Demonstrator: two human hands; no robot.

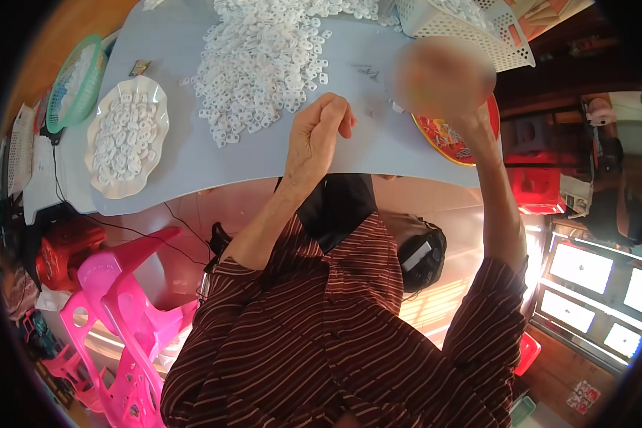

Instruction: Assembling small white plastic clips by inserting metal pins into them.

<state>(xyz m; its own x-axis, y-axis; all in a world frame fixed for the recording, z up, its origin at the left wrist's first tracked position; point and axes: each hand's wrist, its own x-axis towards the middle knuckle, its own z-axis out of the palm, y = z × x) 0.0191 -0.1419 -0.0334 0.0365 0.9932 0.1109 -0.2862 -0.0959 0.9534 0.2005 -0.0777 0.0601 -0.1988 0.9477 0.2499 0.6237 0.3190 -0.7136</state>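
Note:
My left hand (319, 130) is closed above the grey-blue table (185, 167), just right of a large heap of small white plastic pieces (246, 85) with holes in them. Its fingers are curled under, so whatever they hold, if anything, stays hidden. Over on the right, my right hand (446, 78) is smeared in the picture and its fingers cannot be made out. It is over the far part of a round red tray with a yellow rim (422, 132), in which small metal and white bits lie. A few thin metal pins (367, 71) lie on the table between the hands.
A white scalloped dish (96, 160) of similar white pieces stands at the left, beside a green basket (93, 89). A white perforated basket (449, 28) sits at the far right. Below the table are a pink plastic chair (114, 285) and a black bag (421, 257).

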